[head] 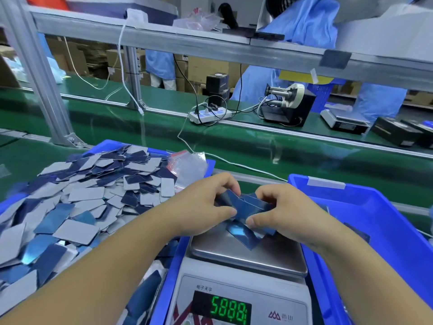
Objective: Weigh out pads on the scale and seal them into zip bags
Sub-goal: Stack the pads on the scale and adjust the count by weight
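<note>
Nearest the camera, an electronic scale (241, 289) stands between two blue bins, its green digits lit but blurred, so the reading is uncertain. On its steel pan (248, 254) lie a few dark blue pads (243, 236), one glinting. Just above the pan, the left hand (201, 207) and the right hand (281, 212) meet, each with thumb and fingers curled round the ends of a small bunch of pads (243, 204) pinched between them. Both forearms reach in from the bottom edge and hide parts of the scale and bins. To the left, a blue tray (161, 289) is heaped with loose pads (77, 202), some grey side up, some blue; a sheaf of clear zip bags with red strips (187, 167) lies on the far end of that heap. To the right, a second blue bin (379, 221) holds something dark, mostly hidden behind the right arm. A white cable (234, 163) runs across the green table (304, 160) to a power strip (209, 114) farther back. Near it stand a black tape dispenser with a roll (289, 104) and another scale (345, 120). An aluminium frame rail (210, 45) crosses above, and people in blue coats (304, 22) stand beyond it, with cardboard boxes (201, 66) behind.
</note>
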Action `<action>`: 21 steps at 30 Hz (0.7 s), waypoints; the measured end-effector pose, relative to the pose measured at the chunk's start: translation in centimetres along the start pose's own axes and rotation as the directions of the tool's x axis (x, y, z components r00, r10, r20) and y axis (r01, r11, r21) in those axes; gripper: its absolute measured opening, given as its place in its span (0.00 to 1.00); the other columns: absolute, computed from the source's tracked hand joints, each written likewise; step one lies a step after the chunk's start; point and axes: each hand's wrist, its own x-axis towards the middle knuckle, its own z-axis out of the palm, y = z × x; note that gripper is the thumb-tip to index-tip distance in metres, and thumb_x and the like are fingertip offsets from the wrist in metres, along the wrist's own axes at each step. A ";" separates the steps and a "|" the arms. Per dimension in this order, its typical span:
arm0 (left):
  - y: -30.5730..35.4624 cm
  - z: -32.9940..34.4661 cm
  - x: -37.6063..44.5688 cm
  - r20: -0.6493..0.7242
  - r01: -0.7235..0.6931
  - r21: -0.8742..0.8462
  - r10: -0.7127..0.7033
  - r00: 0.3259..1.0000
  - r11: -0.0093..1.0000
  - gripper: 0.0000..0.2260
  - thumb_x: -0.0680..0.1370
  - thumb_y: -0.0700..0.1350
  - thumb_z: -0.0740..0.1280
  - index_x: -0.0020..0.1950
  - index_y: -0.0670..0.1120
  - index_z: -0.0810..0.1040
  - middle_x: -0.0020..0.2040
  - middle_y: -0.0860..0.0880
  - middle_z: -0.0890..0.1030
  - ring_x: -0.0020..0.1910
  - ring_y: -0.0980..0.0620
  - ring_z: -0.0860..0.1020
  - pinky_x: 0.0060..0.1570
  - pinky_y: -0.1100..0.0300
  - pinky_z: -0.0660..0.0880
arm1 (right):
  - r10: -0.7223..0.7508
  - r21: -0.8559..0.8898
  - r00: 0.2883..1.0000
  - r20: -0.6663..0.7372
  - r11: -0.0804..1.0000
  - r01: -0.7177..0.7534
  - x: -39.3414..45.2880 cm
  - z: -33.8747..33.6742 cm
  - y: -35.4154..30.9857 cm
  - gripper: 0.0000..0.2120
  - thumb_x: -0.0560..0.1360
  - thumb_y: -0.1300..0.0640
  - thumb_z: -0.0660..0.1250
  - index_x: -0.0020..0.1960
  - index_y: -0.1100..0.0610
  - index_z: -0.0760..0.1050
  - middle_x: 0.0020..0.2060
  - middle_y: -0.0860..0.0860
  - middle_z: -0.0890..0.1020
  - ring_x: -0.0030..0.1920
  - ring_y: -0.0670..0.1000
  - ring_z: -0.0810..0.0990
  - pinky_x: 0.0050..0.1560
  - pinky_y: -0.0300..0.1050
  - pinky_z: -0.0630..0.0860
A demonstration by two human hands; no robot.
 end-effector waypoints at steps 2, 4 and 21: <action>-0.1 0.2 0.2 -0.096 -0.071 -0.056 0.065 0.993 0.996 0.14 0.77 0.42 0.70 0.51 0.61 0.72 0.45 0.58 0.84 0.33 0.60 0.74 0.38 0.70 0.71 | -0.085 0.000 0.992 -0.090 0.996 0.086 0.2 0.1 0.1 0.09 0.67 0.57 0.77 0.40 0.49 0.77 0.29 0.43 0.77 0.30 0.43 0.71 0.33 0.39 0.70; -0.2 0.2 0.4 -0.166 -0.111 -0.069 0.098 0.981 0.991 0.15 0.77 0.41 0.71 0.53 0.61 0.73 0.47 0.60 0.83 0.37 0.57 0.76 0.41 0.69 0.73 | -0.153 0.012 0.970 -0.191 0.987 0.158 0.3 0.1 0.0 0.10 0.67 0.58 0.76 0.39 0.49 0.76 0.28 0.42 0.76 0.29 0.41 0.70 0.30 0.34 0.68; -0.9 1.4 1.1 -0.106 -0.008 0.195 0.029 0.994 0.981 0.16 0.82 0.41 0.62 0.66 0.58 0.75 0.51 0.61 0.79 0.46 0.66 0.74 0.45 0.72 0.68 | -0.207 -0.122 0.966 -0.157 0.974 0.189 0.9 1.5 0.5 0.11 0.71 0.55 0.75 0.43 0.42 0.75 0.37 0.33 0.79 0.39 0.35 0.76 0.39 0.28 0.69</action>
